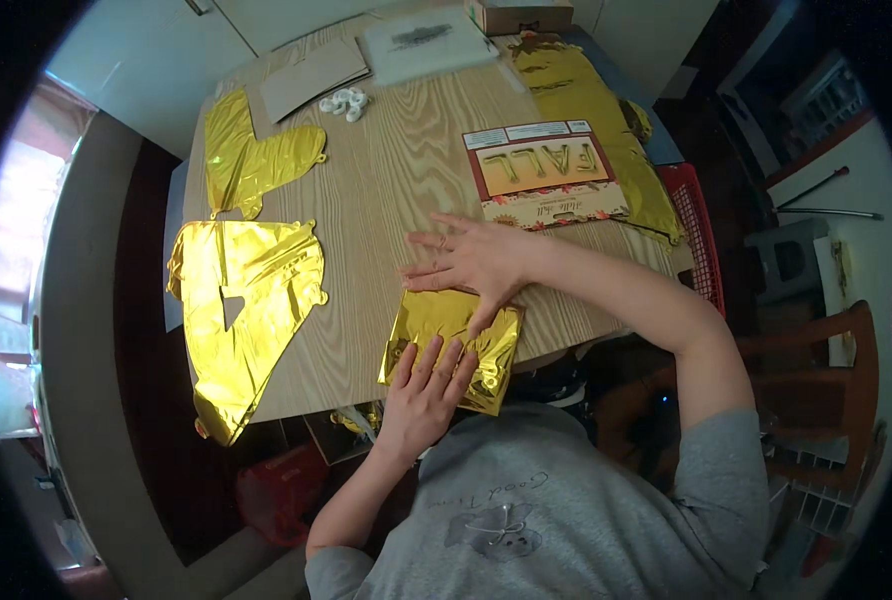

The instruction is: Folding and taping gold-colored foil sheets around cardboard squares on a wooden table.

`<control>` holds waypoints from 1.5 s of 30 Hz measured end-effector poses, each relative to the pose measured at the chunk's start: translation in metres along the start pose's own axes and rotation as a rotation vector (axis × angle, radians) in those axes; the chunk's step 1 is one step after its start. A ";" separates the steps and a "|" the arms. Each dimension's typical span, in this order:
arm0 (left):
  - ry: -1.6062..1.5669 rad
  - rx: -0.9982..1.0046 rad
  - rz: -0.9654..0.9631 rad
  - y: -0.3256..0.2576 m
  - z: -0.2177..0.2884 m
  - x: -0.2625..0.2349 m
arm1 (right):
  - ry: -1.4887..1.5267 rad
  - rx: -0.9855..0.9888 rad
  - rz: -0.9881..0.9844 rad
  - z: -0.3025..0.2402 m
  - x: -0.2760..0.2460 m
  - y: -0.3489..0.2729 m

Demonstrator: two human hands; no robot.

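Observation:
A folded gold foil balloon point(436, 315) lies at the table's near edge, partly hanging over it. My left hand point(424, 398) rests flat on its lower part, fingers stretched out. Across its upper edge lies my right hand point(481, 262), palm down with spread fingers, its thumb pointing toward me over the foil. Flat gold foil balloons lie to the left: an L-shaped one point(251, 165) farther off and a tapering one with a small triangular hole point(276, 265) nearer. Beyond my right hand is a printed package card point(544, 178) picturing gold letter balloons.
Another long gold foil balloon point(566, 85) lies along the table's right edge. At the far side are a grey-brown card sheet point(311, 78), a white ribbon coil point(344, 103), a pale translucent sheet point(431, 65) and a cardboard box point(521, 16). A red basket point(693, 235) and wooden chair point(856, 370) stand right.

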State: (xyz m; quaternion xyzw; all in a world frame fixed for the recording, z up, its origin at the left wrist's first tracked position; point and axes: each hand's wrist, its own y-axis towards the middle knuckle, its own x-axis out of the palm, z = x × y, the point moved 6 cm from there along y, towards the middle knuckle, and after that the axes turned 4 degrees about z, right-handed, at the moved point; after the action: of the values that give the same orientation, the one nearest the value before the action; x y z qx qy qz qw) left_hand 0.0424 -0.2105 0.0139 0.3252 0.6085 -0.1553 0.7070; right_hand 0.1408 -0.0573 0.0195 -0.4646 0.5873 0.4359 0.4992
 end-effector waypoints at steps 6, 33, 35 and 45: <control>-0.033 0.012 0.037 0.004 0.002 -0.005 | -0.080 -0.059 -0.180 0.001 -0.009 -0.010; -1.738 -0.995 0.703 -0.044 -0.071 -0.036 | -0.068 0.788 -0.042 0.071 -0.017 -0.110; -2.033 -1.023 0.783 -0.045 -0.081 -0.043 | -0.107 0.700 -0.113 0.037 -0.006 -0.110; -2.234 -0.984 0.893 -0.084 -0.107 -0.025 | -0.123 0.191 0.391 -0.115 -0.037 -0.078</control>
State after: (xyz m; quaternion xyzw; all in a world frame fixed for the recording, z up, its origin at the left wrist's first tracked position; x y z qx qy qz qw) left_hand -0.0956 -0.2081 0.0098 -0.0981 -0.4734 0.1451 0.8633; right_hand 0.1994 -0.1805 0.0660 -0.2649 0.6732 0.4945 0.4818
